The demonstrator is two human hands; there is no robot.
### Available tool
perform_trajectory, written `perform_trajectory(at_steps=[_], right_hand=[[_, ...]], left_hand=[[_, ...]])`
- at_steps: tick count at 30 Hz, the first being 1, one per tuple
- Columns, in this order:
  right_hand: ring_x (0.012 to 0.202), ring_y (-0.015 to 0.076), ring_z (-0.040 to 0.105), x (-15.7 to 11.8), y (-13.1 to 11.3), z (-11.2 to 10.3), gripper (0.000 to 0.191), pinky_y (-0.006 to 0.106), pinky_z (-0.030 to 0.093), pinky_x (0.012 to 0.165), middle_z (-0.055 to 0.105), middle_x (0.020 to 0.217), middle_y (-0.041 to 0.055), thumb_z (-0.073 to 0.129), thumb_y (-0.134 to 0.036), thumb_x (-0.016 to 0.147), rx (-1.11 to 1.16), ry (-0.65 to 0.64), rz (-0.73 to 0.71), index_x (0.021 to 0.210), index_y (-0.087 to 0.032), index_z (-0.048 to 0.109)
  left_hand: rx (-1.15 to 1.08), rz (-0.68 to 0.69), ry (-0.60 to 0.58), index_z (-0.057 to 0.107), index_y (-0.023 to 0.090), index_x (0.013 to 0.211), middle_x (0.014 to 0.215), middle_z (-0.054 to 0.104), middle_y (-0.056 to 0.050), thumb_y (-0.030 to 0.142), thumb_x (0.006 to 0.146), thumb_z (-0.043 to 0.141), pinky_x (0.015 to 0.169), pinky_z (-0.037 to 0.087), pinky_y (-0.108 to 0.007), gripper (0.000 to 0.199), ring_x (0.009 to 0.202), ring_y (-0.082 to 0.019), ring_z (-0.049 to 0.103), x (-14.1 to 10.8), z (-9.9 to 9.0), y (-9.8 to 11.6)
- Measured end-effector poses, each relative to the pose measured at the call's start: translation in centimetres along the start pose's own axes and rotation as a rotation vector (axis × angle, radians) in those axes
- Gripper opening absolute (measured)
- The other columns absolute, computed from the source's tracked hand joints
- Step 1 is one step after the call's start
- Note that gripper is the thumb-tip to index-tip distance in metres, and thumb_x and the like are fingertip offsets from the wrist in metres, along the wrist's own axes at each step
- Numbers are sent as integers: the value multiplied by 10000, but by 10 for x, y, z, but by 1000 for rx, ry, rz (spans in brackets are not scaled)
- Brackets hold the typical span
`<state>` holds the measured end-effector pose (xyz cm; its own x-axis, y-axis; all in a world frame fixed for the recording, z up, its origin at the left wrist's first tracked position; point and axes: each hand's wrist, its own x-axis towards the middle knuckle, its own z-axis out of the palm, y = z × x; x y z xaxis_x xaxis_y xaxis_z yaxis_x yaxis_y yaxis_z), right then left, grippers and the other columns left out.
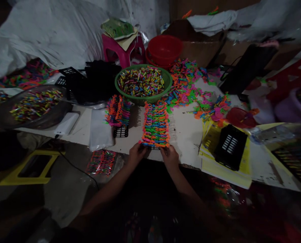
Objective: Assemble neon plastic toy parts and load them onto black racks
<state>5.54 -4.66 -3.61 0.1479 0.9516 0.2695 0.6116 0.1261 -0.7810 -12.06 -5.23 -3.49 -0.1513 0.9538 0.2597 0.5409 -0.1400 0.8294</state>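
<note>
A long row of colourful plastic toy pieces [155,123] stands packed side by side on a black slotted tray [154,147], mostly hidden beneath it. At the row's near left corner, my left hand [136,154] is closed, its fingertips against the end of the nearest orange piece. My right hand [171,157] grips the near right corner in the same way. Whether the fingers also hold the tray's rim is hidden. Left of the row, a shorter bunch of similar pieces [118,110] sits on another black tray [121,132].
Behind the row stands a green basin [118,88] of small colourful candy-like tubes. Loose toy pieces [185,87] are heaped right of it. An empty black tray [231,146] lies on yellow sheets [245,165]. Clear plastic bags [99,130] and a white power bank [67,124] lie left.
</note>
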Motion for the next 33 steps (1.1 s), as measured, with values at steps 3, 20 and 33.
perform_trajectory(at_steps=[3,20,33], right_hand=[[692,193,629,2,1,0,209,313,504,629,655,733,61,540,-401,763,-26,-2,-36,758,-194,569],[643,164,576,7,11,1,170,279,473,610,625,667,31,508,-345,760,-120,-53,-172,742,-214,614],[666,170,607,13,15,-7,222,285,495,625,644,713,34,512,-399,786,-67,-176,-185,785,-210,629]], left_hand=[[63,-2,-13,609,177,794,697,661,-17,239,718,601,593,486,-225,99,611,-129,612,1,0,1],[368,115,-69,632,182,788,701,662,-58,260,748,591,596,457,-252,97,645,-174,615,5,-1,4],[390,34,-223,673,164,833,762,684,-95,346,799,554,620,451,-268,221,700,-201,634,4,1,6]])
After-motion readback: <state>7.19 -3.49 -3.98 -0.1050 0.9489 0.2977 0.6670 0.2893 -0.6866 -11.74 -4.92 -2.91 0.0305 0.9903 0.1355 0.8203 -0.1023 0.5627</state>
